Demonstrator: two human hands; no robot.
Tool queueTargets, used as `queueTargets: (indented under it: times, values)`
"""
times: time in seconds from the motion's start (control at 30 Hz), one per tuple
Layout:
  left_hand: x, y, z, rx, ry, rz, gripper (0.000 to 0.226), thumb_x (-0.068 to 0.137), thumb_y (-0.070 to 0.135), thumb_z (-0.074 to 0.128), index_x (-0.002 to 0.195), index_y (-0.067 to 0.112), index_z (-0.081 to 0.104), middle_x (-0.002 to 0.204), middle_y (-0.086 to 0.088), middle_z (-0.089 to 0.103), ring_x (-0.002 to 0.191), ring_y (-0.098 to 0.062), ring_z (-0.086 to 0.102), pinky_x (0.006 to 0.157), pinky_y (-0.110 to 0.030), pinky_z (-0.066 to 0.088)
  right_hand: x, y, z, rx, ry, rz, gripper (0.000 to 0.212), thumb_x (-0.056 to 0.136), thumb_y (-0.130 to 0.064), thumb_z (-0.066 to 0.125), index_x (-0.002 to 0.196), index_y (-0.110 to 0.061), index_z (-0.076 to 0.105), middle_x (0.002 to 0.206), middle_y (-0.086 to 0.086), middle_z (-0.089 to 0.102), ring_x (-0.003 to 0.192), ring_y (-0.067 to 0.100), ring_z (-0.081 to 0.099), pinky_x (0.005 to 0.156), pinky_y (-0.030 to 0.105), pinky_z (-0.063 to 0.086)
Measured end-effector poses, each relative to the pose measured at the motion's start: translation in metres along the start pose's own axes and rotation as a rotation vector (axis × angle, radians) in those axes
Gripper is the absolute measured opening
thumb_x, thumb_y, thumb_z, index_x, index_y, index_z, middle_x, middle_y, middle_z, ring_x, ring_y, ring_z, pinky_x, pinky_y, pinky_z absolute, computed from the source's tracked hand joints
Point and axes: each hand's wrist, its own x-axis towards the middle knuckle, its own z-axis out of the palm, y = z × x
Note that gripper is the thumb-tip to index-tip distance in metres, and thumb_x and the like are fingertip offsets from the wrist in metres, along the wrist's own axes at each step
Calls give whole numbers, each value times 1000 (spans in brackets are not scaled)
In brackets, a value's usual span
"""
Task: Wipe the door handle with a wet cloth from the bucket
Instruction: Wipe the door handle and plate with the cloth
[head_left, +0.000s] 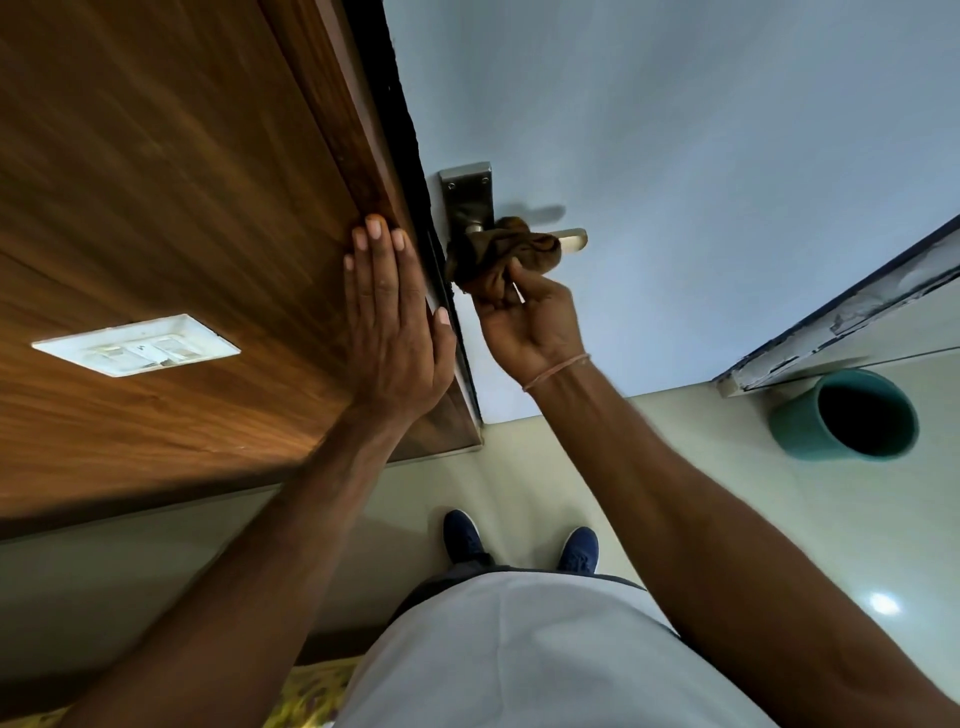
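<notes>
Clenched in the right hand (524, 322), brown cloth (501, 254) bunched over the door handle (571, 240) — left hand (395, 322) flat, released, bracing the frame; best wiped along the lever's whole length.

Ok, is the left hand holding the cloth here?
No, the left hand lies flat and empty on the wooden frame, while the right hand presses the cloth onto the handle.

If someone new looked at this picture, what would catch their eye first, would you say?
Mid-frame, the right hand presses a brown cloth around the metal door handle on the pale door. Beside it, the left hand lies flat on the wooden panel; a teal bucket stands far right.
</notes>
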Motion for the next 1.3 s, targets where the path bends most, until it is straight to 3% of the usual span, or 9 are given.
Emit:
queueTargets:
  times: [0.13, 0.27, 0.43, 0.6, 0.77, 0.93, 1.07, 1.17, 1.3]
  values:
    - [-1, 1, 0, -6, 0, -4, 78, 102, 21, 56, 165, -10, 21, 172, -35, 24, 163, -48, 19, 137, -53, 13, 4, -35, -11, 31, 28, -62, 24, 98, 11, 50, 114, -1, 63, 110, 17, 65, 98, 26, 66, 126, 35, 38]
    - [0, 1, 0, 3, -10, -10, 79, 102, 20, 58, 164, -10, 21, 171, -36, 24, 163, -48, 19, 137, -53, 12, 5, -32, -9, 26, 28, -71, 27, 99, 10, 42, 109, -2, 64, 109, 19, 65, 97, 30, 66, 121, 36, 46]
    - [-1, -1, -2, 8, -23, 2, 79, 103, 20, 60, 165, -10, 21, 172, -36, 23, 163, -47, 18, 137, -55, 15, -3, 2, 6, -46, -59, 18, 33, 99, 11, 38, 99, -3, 68, 103, 18, 72, 95, 32, 72, 73, 36, 68]
    - [-1, -4, -2, 9, -15, 6, 80, 102, 20, 60, 166, -8, 20, 172, -34, 24, 163, -45, 18, 137, -55, 17, 12, -24, -15, 28, -82, -54, 29, 99, 9, 49, 121, -5, 62, 118, 17, 66, 106, 29, 68, 105, 36, 56]
    - [-1, -1, -2, -2, -23, 2, 80, 102, 19, 60, 165, -9, 19, 172, -35, 22, 163, -47, 18, 137, -54, 14, 14, 1, -10, -23, -181, 13, 21, 104, 2, 52, 120, -5, 64, 114, 16, 72, 90, 26, 79, 81, 35, 68]
    - [-1, -2, -3, 14, -27, 14, 82, 102, 19, 60, 166, -8, 17, 174, -32, 20, 165, -45, 15, 137, -53, 13, 34, -18, -27, -70, -217, 4, 71, 63, 4, 97, 122, -13, 62, 114, 10, 55, 93, 24, 52, 85, 25, 59]
    - [-1, -3, -5, 13, -28, 23, 83, 102, 19, 60, 167, -6, 15, 174, -32, 20, 165, -43, 13, 137, -52, 12, 35, -48, -38, -105, -252, -64, 75, 61, 4, 98, 125, -10, 62, 118, 14, 62, 103, 28, 59, 105, 29, 50]
    - [-1, -3, -5, 5, -21, 24, 84, 102, 18, 60, 168, -6, 13, 174, -32, 20, 165, -43, 13, 138, -52, 11, 34, -68, -45, -222, -317, -136, 72, 79, 0, 86, 141, -5, 52, 126, 18, 61, 120, 38, 56, 133, 49, 23]
    - [-1, 0, -2, 11, -16, 4, 86, 101, 20, 61, 168, -6, 12, 174, -33, 21, 164, -45, 15, 137, -53, 13, 29, -86, -43, -576, -287, -238, 64, 90, 1, 70, 148, 8, 45, 127, 24, 55, 124, 45, 50, 112, 61, 42]
